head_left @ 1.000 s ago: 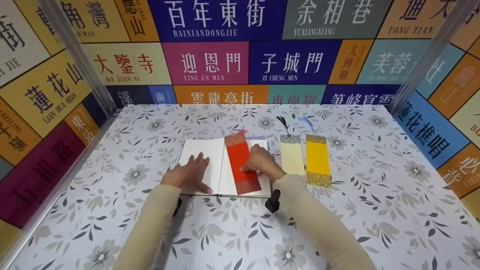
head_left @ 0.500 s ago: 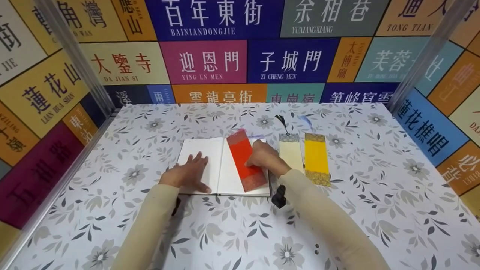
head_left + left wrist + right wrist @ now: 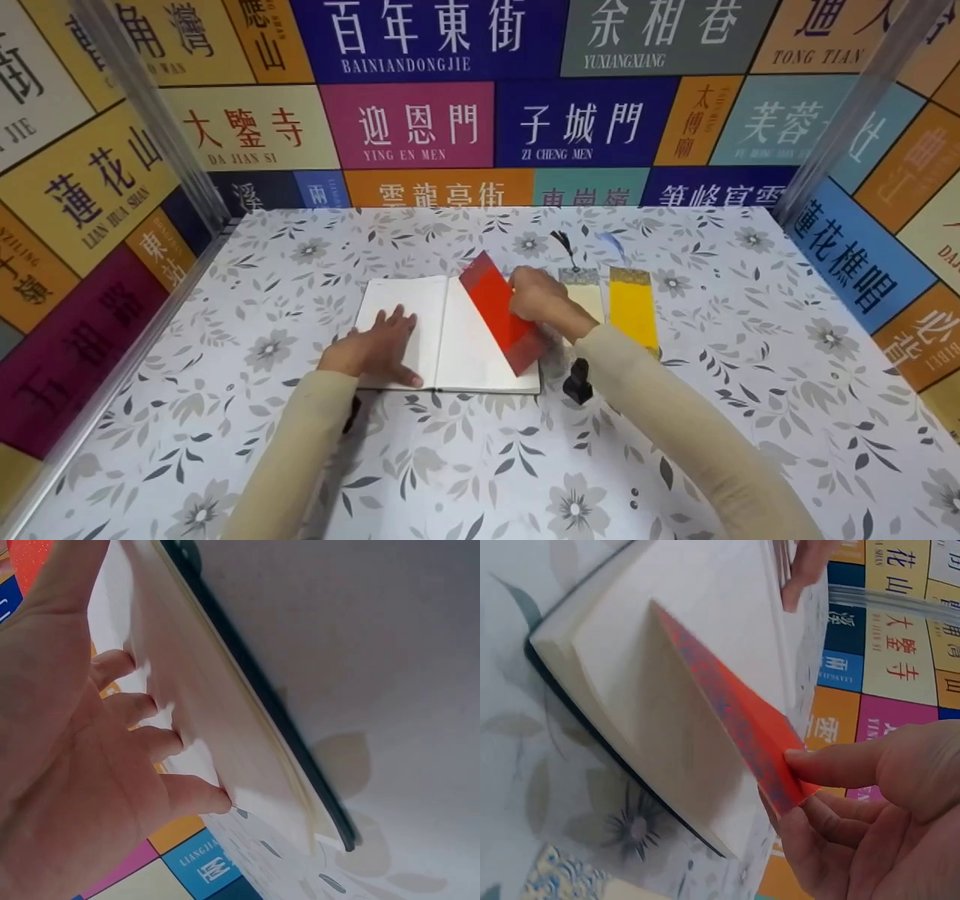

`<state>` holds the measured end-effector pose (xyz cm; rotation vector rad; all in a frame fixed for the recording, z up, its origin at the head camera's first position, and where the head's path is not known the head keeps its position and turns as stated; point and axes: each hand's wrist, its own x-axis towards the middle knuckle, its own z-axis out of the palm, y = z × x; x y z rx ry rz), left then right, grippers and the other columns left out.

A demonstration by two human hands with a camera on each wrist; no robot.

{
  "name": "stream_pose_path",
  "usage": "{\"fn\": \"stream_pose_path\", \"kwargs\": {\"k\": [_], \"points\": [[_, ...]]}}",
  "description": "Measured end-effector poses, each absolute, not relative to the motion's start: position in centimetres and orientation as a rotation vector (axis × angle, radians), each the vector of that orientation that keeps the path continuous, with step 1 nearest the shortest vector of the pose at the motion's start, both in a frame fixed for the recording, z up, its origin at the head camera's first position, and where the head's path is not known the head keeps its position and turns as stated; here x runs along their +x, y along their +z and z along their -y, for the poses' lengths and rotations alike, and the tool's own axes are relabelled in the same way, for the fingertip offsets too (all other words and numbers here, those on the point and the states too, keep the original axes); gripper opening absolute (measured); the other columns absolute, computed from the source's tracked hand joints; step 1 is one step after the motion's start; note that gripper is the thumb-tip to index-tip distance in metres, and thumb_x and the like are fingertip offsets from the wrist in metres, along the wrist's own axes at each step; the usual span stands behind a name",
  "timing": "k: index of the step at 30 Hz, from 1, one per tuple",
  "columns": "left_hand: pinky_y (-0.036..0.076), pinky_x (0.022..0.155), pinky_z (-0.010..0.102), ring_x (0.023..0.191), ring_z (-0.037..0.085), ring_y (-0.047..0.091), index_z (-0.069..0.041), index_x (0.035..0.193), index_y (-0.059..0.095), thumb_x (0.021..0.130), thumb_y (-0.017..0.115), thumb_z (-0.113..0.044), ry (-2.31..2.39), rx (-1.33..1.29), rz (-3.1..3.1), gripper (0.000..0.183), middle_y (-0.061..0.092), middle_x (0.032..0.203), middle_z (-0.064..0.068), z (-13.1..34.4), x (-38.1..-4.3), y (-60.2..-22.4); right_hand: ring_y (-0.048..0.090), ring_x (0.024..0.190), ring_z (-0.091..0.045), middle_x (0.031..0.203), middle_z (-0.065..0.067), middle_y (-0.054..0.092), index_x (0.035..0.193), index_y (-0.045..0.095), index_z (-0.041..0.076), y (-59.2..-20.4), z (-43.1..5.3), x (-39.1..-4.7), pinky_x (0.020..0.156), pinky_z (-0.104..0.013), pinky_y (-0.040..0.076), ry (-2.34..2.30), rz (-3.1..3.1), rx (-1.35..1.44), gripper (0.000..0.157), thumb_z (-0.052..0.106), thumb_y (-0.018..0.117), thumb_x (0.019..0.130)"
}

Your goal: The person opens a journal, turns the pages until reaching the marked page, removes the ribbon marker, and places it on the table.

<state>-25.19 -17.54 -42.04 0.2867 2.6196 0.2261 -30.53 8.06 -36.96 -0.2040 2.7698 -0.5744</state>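
Note:
An open notebook with blank white pages lies on the table. My left hand rests on its left page with the fingers spread; the left wrist view shows the fingertips touching the paper. Over the right page, my right hand pinches a red bookmark by its right edge, between thumb and fingers. The bookmark slants across the page, and in the right wrist view its held side is lifted while the corner of the red bookmark is at the page.
Right of the notebook lie a cream bookmark with a dark tassel and a yellow bookmark with a blue tassel; my right hand and sleeve partly cover both. Colourful sign-printed panels stand behind the floral tabletop.
My right hand has moved right and away from me, drawing the red bookmark along and turning it to a steeper slant. The left hand has stayed on the left page.

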Motion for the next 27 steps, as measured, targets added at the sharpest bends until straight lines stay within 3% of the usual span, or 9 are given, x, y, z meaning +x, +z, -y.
{"fn": "stream_pose_path", "kwargs": {"k": [2,4,7,10,15,18,23,27], "points": [[0.010,0.118,0.073,0.156,0.041,-0.002,-0.011,0.162,0.008,0.080,0.078,-0.055,0.235,0.292,-2.620,0.116,-0.006,0.169,0.016,17.6,-25.2,-42.0,0.049,0.066,-0.017,0.108,-0.010,0.068,0.124,0.065,0.002,-36.2,-8.7,-31.1,0.049,-0.026,0.040,-0.624,-2.711,-0.190,0.039,-0.001,0.047,0.089],[0.010,0.118,0.074,0.156,0.042,-0.003,-0.010,0.162,0.009,0.079,0.078,-0.054,0.247,0.297,-2.619,0.117,-0.007,0.168,0.017,17.6,-25.2,-42.0,0.054,0.071,-0.017,0.128,-0.014,0.064,0.138,0.056,0.002,-35.2,-9.5,-31.6,0.050,-0.027,0.048,-0.685,-2.671,-0.178,0.048,0.000,0.044,0.092],[0.010,0.118,0.074,0.156,0.042,-0.003,-0.010,0.162,0.009,0.079,0.079,-0.053,0.254,0.297,-2.618,0.117,-0.007,0.168,0.017,17.6,-25.2,-42.0,0.062,0.086,-0.022,0.140,-0.018,0.057,0.144,0.048,0.001,-33.7,-10.9,-32.2,0.065,-0.033,0.060,-0.809,-2.637,-0.136,0.052,0.000,0.045,0.092],[0.009,0.119,0.073,0.156,0.041,-0.004,-0.011,0.162,0.008,0.080,0.078,-0.053,0.255,0.292,-2.620,0.116,-0.007,0.169,0.016,17.6,-25.1,-41.9,0.065,0.107,-0.029,0.138,-0.021,0.058,0.145,0.046,-0.001,-32.5,-12.5,-32.6,0.083,-0.041,0.062,-0.899,-2.649,-0.107,0.052,0.000,0.046,0.093],[0.008,0.120,0.072,0.156,0.040,-0.004,-0.012,0.162,0.008,0.079,0.078,-0.054,0.261,0.285,-2.626,0.117,-0.007,0.169,0.014,17.6,-25.0,-41.8,0.062,0.113,-0.031,0.138,-0.023,0.057,0.148,0.043,-0.001,-31.3,-15.2,-33.6,0.093,-0.045,0.059,-0.957,-2.651,-0.016,0.055,0.000,0.044,0.093],[0.008,0.120,0.072,0.156,0.040,-0.004,-0.012,0.162,0.007,0.080,0.078,-0.055,0.260,0.284,-2.623,0.117,-0.008,0.169,0.014,17.6,-24.9,-41.9,0.061,0.114,-0.032,0.138,-0.025,0.057,0.149,0.042,-0.002,-31.3,-17.0,-34.1,0.096,-0.046,0.058,-0.991,-2.662,0.044,0.057,0.000,0.044,0.092],[0.008,0.120,0.072,0.156,0.040,-0.004,-0.012,0.162,0.006,0.080,0.076,-0.056,0.240,0.283,-2.617,0.116,-0.009,0.169,0.014,17.5,-24.9,-42.1,0.061,0.112,-0.033,0.137,-0.028,0.057,0.146,0.044,-0.005,-31.9,-20.5,-35.0,0.087,-0.039,0.060,-1.090,-2.712,0.137,0.056,0.000,0.043,0.090],[0.008,0.120,0.072,0.156,0.039,-0.004,-0.012,0.162,0.007,0.081,0.076,-0.055,0.230,0.277,-2.616,0.115,-0.009,0.169,0.014,17.4,-24.9,-42.2,0.058,0.118,-0.034,0.141,-0.027,0.053,0.146,0.045,-0.005,-32.4,-23.1,-35.8,0.097,-0.044,0.057,-1.203,-2.720,0.257,0.054,0.000,0.044,0.092]]}}
